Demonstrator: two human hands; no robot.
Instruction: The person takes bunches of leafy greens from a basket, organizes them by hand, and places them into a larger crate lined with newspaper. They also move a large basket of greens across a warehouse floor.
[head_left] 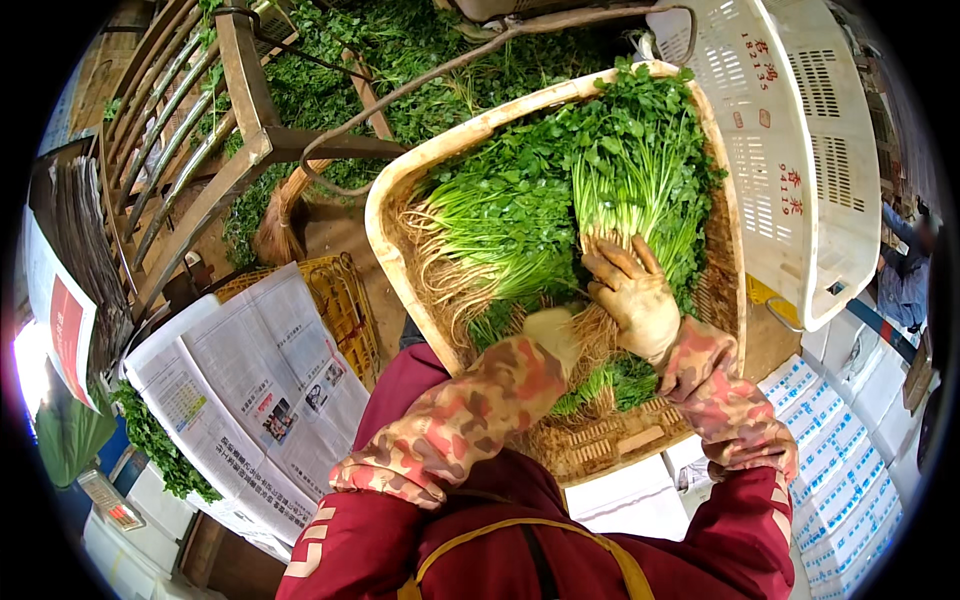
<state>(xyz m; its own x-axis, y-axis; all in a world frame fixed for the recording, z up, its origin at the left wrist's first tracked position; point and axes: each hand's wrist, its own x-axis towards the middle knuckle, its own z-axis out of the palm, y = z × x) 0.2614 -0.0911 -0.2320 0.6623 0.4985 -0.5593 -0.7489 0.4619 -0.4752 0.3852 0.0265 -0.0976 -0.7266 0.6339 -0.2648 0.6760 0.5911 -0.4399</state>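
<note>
Bunches of leafy green coriander [500, 225] with pale roots lie in a worn, muddy plastic basket [386, 203] in front of me. Another bunch of coriander [625, 195] rests in the basket's right half, leaves pointing away. My right hand [632, 300], in a dirty pale glove, lies across the root end of that bunch with its fingers stretched out and spread. My left hand [553, 335], gloved too, is low over the basket beside the dangling roots. It is blurred, and its fingers are hidden. More coriander shows beneath the hands.
White perforated crates [790, 250] stand at the right. A metal-framed rack [250, 150] and a bent bar are at the upper left, before a heap of loose greens [430, 90]. Newspaper [260, 390] covers greens at the left, near a yellow basket [345, 310] and a straw broom [280, 220].
</note>
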